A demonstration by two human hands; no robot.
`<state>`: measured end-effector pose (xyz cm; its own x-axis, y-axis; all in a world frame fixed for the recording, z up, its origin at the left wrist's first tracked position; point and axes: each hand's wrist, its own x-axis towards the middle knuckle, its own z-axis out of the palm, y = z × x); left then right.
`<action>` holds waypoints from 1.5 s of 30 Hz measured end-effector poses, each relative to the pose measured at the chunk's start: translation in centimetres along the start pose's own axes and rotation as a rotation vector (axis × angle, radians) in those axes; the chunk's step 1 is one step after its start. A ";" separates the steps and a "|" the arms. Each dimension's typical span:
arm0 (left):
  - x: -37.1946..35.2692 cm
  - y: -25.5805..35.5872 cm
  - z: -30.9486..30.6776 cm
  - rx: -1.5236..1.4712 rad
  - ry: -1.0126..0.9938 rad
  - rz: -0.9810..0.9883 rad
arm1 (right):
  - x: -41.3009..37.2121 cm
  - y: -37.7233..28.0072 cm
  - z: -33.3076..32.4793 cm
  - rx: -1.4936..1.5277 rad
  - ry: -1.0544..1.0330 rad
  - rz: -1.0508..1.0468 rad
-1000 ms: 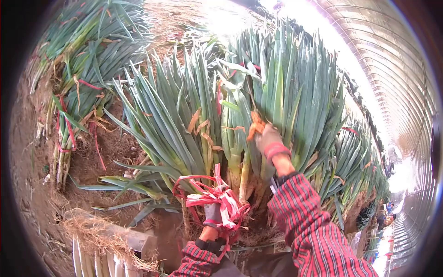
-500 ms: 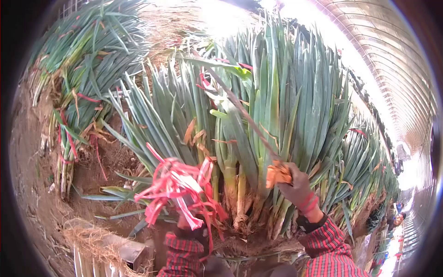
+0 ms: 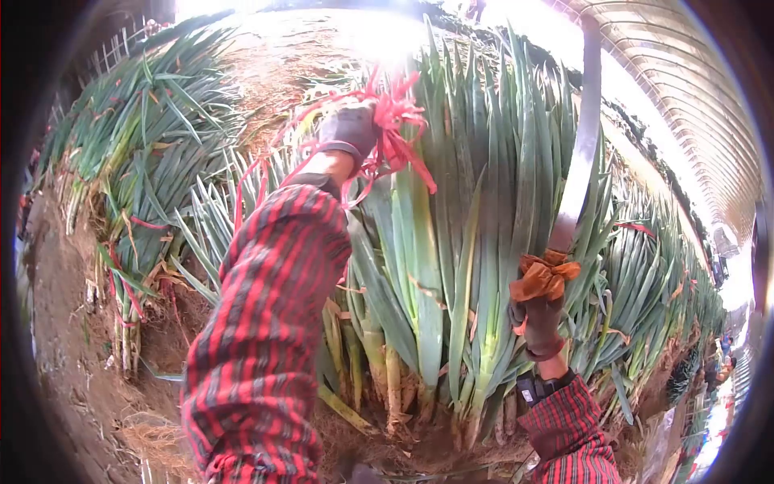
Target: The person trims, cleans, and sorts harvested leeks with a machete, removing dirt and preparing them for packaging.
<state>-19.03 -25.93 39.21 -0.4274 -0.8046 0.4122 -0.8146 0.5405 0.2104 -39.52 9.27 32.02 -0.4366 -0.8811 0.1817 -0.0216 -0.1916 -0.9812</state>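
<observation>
A dark glove covers my left hand (image 3: 348, 131), which is closed on a bunch of red-pink ties (image 3: 397, 121) at the upper edge of the leek leaves. My right hand (image 3: 538, 323), also gloved, grips the orange-wrapped handle of a long knife (image 3: 582, 145), its blade pointing up in front of the leaves. Tall green leeks (image 3: 476, 242) stand upright between and behind my hands, with their pale lower stems (image 3: 395, 379) near the soil.
More leeks (image 3: 129, 161) lie in tied bundles at the left. Another row of leeks (image 3: 653, 274) runs along the right. Bare soil (image 3: 72, 339) lies at the lower left. Ribbed roofing (image 3: 677, 89) arches at the upper right. Distant people are small at the far right.
My left hand has reached up and forward with the ties, from low in front of the leeks to their upper leaves. My right hand has moved right, and the knife now points more steeply up.
</observation>
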 end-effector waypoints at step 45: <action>-64.9 7.4 -58.8 0.539 -0.082 -0.297 | -22.0 -1.2 4.3 0.196 -0.056 0.069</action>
<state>25.74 44.70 66.16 -0.1628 -0.9294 0.3311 -0.9778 0.1071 -0.1802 -26.03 27.00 29.48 -0.3803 -0.9167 0.1228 0.1847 -0.2053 -0.9611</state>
